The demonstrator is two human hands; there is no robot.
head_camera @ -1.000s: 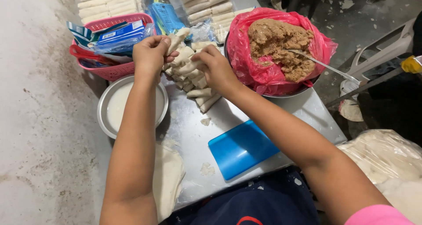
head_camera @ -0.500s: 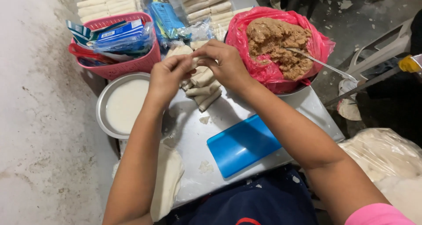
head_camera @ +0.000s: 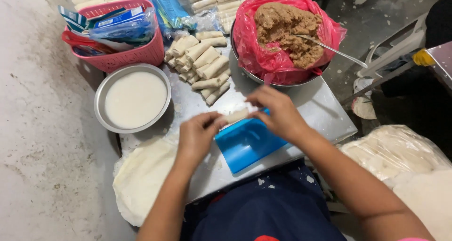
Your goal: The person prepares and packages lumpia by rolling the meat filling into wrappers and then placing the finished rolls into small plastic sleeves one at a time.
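My left hand (head_camera: 197, 136) pinches 1 end of a pale roll (head_camera: 237, 115); my right hand (head_camera: 278, 114) closes its fingers over the other end. The roll sits just above the blue board (head_camera: 245, 144) on the metal surface (head_camera: 320, 106), its long axis running left to right, tilted slightly up toward the right. I judge it light, soft and easily torn, best held at both ends. From this 1 head view, the right fingertips may hide its far tip. Finished rolls (head_camera: 202, 62) lie beyond, beside a filling bowl (head_camera: 282, 33).
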